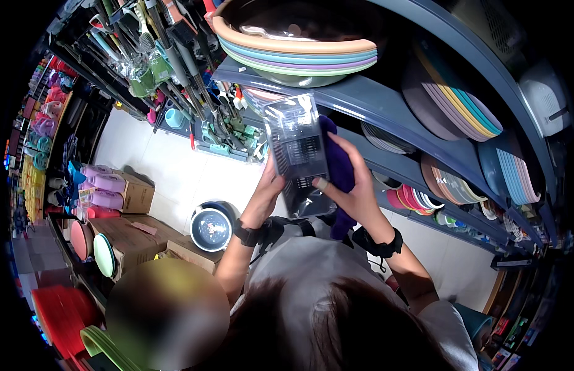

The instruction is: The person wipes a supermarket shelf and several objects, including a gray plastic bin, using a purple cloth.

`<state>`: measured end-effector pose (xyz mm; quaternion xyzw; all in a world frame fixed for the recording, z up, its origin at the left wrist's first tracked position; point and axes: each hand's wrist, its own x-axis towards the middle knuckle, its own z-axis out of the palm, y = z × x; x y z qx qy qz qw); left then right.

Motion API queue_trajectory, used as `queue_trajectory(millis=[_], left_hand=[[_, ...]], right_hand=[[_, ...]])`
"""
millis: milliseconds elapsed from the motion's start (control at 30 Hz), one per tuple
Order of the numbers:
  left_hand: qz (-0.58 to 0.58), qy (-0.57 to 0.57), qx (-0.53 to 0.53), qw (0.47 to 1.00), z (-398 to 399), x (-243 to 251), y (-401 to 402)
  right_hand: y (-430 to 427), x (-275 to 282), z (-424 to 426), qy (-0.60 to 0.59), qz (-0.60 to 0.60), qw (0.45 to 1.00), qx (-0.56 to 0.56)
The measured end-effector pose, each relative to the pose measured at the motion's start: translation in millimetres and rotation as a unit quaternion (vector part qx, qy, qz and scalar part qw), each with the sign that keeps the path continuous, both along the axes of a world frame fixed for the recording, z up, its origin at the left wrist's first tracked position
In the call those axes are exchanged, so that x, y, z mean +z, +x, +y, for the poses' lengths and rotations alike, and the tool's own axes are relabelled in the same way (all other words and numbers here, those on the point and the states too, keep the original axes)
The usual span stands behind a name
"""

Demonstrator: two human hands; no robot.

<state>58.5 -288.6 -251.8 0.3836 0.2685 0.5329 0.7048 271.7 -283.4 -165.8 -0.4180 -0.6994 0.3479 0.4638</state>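
Observation:
Both my hands hold a clear plastic box with slotted walls (298,153) in front of my chest. My left hand (267,188) grips its left side, thumb on the near face. A dark purple cloth (339,162) lies against the box's right side. My right hand (356,188) presses the cloth to the box, its thumb on the plastic and its fingers around the cloth. What the box contains, if anything, I cannot tell.
Shelves (361,99) with stacked plastic basins (296,53) rise ahead and to the right. Mops and brushes (175,60) hang at the upper left. A round basin (212,229), cardboard boxes (124,236) and purple bottles (106,190) stand on the floor at the left.

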Motion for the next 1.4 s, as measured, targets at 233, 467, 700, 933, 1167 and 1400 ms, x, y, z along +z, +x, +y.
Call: queue_trajectory(millis=[233, 467, 700, 933, 1167, 1400], left_hand=[[-0.312, -0.126, -0.045, 0.941, 2, 4, 1], [-0.341, -0.212, -0.099, 0.911, -12, 0, 0], [-0.009, 0.021, 0.049, 0.999, -6, -11, 8], [-0.361, -0.171, -0.043, 0.916, -11, 5, -1], [-0.301, -0.187, 0.089, 0.931, -6, 16, 1], [0.248, 0.062, 0.147, 0.955, 6, 19, -10]], right_hand=[[-3, 23, -12, 0.219, -0.199, 0.94, 0.172], [3, 43, 45, 0.245, -0.211, 0.946, 0.031], [-9, 31, -4, 0.287, -0.214, 0.91, 0.208], [13, 43, 44, 0.229, -0.206, 0.944, 0.115], [22, 40, 36, 0.165, -0.191, 0.961, 0.112], [23, 44, -4, 0.19, -0.189, 0.93, 0.253]])
